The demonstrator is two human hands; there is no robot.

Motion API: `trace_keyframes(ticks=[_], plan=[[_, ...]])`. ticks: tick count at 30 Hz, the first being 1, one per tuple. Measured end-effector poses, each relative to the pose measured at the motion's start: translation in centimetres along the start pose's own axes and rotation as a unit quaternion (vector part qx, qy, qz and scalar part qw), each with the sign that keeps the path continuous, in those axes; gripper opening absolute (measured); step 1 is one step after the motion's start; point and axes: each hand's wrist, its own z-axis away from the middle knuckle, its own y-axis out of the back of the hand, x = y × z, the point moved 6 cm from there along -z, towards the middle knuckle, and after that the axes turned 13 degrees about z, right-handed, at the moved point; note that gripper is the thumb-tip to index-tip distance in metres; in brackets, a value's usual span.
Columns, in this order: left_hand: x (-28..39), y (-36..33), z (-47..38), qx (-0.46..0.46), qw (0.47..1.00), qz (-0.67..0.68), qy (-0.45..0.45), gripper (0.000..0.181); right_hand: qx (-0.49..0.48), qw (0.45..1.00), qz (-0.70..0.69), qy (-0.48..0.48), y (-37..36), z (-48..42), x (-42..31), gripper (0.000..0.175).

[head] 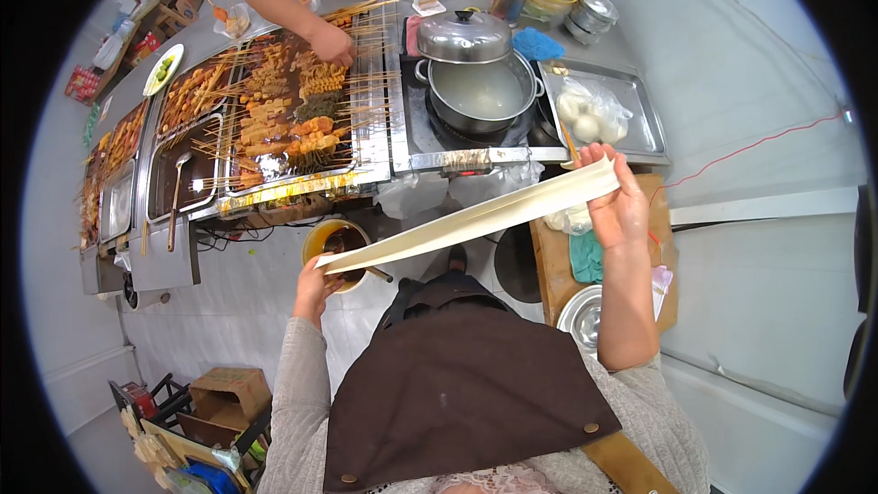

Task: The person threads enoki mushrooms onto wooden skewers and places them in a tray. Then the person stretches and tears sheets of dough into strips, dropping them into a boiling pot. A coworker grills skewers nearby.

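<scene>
A long pale strip of dough [473, 216] is stretched in the air between my two hands, rising toward the right. Its left end is pinched by my left hand [317, 288], above a yellow bucket. My right hand [617, 195] holds the other end, with the dough running across the fingers and thumb. Beyond the strip, a steel pot [483, 92] of cloudy liquid sits on a black cooktop, its domed lid [473, 36] resting tilted over the far rim. To the pot's right, a steel tray [641, 113] holds round dough balls [586, 127] under clear plastic.
Steel pans of skewers in dark broth [274, 116] fill the counter at left, where another person's hand [333, 46] reaches in. A ladle [177, 192] lies across one pan. The yellow bucket [315, 237] stands on the floor. A wooden table [549, 267] with metal bowls [583, 315] is at right.
</scene>
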Motion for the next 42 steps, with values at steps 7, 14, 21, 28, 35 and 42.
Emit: trace_keyframes(ticks=[7,14,21,28,35,42], plan=[[4.4,-5.5,7.5,-0.257,0.966,0.025,0.015,0.038,0.025,0.995,-0.001,-0.100,4.1,-2.4,8.5,0.033],[11.5,-11.2,13.0,-0.314,0.928,0.045,-0.196,0.030,-0.069,0.947,0.089,-0.301,5.6,-0.6,19.4,0.030],[12.7,-20.0,15.9,-0.351,0.860,-0.163,-0.331,0.017,-0.220,0.645,0.658,-0.321,3.5,2.4,21.0,0.049],[8.8,-23.1,15.8,-0.405,0.854,-0.150,-0.290,0.021,-0.294,0.876,0.378,-0.064,-7.5,6.9,13.9,0.025],[10.0,-21.3,15.5,-0.302,0.818,-0.228,-0.434,0.017,-0.285,0.893,0.335,-0.098,-11.2,7.4,15.1,0.020],[4.9,-9.4,3.3,-0.143,0.977,0.085,-0.137,0.024,-0.322,0.936,0.036,-0.135,-9.3,4.0,11.7,0.032]])
